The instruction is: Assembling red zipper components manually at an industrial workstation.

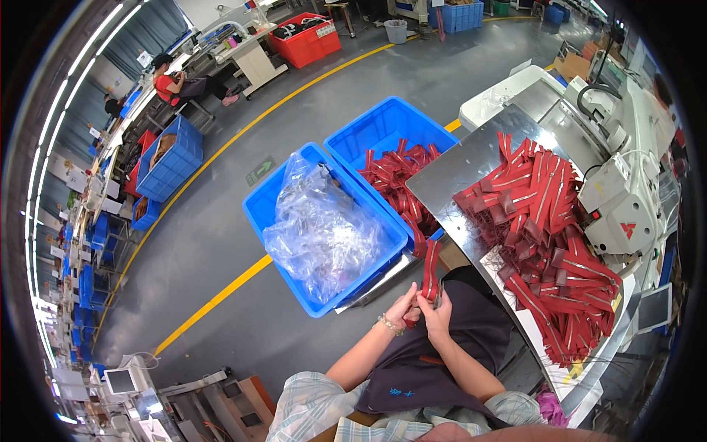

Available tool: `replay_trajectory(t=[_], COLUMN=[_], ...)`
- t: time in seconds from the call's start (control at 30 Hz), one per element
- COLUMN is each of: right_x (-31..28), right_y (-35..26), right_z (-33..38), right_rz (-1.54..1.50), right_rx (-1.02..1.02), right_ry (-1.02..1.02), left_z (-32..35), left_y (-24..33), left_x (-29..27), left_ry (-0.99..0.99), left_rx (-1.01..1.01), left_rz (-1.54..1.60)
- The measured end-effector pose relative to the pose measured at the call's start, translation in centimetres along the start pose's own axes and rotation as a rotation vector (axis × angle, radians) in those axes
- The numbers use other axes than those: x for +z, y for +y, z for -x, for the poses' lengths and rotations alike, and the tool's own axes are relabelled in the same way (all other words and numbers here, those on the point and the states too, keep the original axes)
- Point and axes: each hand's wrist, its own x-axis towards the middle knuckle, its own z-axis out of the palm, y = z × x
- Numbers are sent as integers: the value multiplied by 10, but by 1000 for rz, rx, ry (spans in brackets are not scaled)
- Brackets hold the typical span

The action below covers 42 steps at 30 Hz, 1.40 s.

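Above my lap, my left hand [403, 308] and my right hand [436, 314] are close together, fingers closed on a red zipper strip [431, 267]. The strip runs up from my fingers toward the rim of a blue bin. A small red end shows under my left hand. Something thin and dark shows by my right fingers, too small to make out. A large heap of red zipper strips [541, 214] with metallic teeth lies on the metal worktable [451, 193] to my right. More red zipper strips [398, 177] are in the far blue bin [394, 110].
A nearer blue bin [259, 210] holds crumpled clear plastic bags [317, 228]. The white sewing machine [618, 210] stands at the table's right side. Beyond the yellow floor line [213, 306], a seated person in red [168, 85] works near a red bin [305, 46].
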Motion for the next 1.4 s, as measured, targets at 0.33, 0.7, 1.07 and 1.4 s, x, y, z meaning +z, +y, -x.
replay_trajectory(t=[0.33,0.7,1.07,1.4], right_x=[-39,-33,-6,9], right_y=[-15,-10,34,49], right_z=[41,-27,-81,-87], right_rz=[242,65,154,151], right_rx=[133,505,666,638], right_ry=[-217,-284,-471,-457], left_z=[5,42,36,35], left_y=[7,35,26,26], left_x=[-12,-4,-22,-24], left_ry=[150,892,717,717], left_rx=[221,748,733,667], left_rz=[-205,-1627,-1508,-1558])
